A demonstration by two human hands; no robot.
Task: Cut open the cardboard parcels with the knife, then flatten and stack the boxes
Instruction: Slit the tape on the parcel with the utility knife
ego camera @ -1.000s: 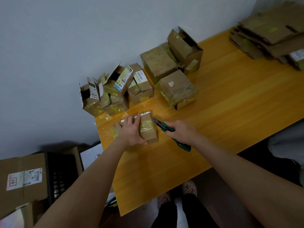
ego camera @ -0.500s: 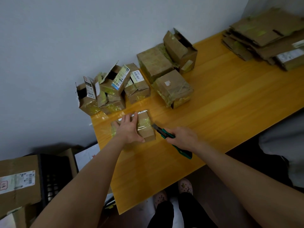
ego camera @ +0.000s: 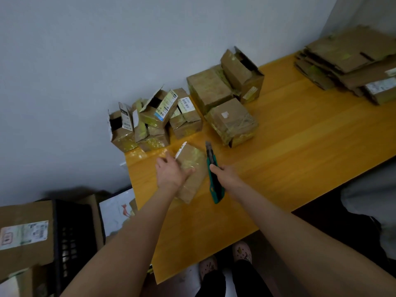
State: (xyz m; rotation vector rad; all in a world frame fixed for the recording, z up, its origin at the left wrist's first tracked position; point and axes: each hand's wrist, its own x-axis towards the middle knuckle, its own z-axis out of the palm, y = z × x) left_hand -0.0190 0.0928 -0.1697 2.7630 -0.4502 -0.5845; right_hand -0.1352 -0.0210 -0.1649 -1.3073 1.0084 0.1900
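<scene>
The fingers of the left hand [ego camera: 171, 174] lie nearly straight and close together on the left part of a parcel [ego camera: 192, 159], and the thumb stretches to the right across its top. The hand presses it flat and does not curl around it. The fingers of the right hand [ego camera: 227, 175] are curled tightly around the handle of a knife [ego camera: 211, 160].

The parcel is a long brown cardboard block, wrapped in shiny clear tape with yellowish wrinkles, with a white label along its far left edge. It lies on the near left part of the table [ego camera: 289, 157]. Its long axis runs away from the person, with the far end turned a little to the left.

The knife has a green and black plastic handle and a grey blade. It is just beside the right edge of the parcel and almost parallel to it. The blade points away from the person, toward the wall [ego camera: 150, 50].

The table is smooth yellow wood. By the wall stands a group of small boxes [ego camera: 154, 123], some with open flaps and printed labels. To their right are 3 bigger boxes [ego camera: 231, 121], taped and dented, 1 of them open. At the far right corner lies a pile of flat cardboard [ego camera: 351, 61].
</scene>
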